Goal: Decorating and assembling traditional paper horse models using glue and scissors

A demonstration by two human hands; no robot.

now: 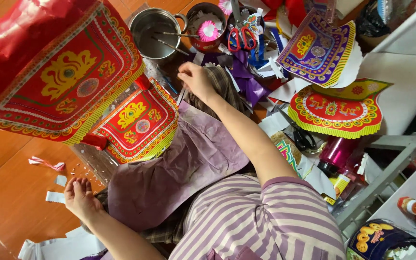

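My right hand (196,79) reaches forward, its fingertips pinched on a thin pale stick (181,95) just above a small red paper panel with yellow ornament (136,123). A bigger red foil paper piece with the same ornament (58,72) stands at the upper left. A crumpled purple sheet (179,163) lies across my lap. My left hand (80,197) rests low on the wooden floor (6,183) beside that sheet, fingers loosely bent, holding nothing.
A metal pot (155,31) with brushes and a second pot (205,24) stand ahead, with red-handled scissors (240,38) beside them. Printed paper shapes, purple (316,48) and red-yellow (335,113), pile up right. A pink bottle (335,151), white shelf frame (391,178) and paper scraps (56,195) lie around.
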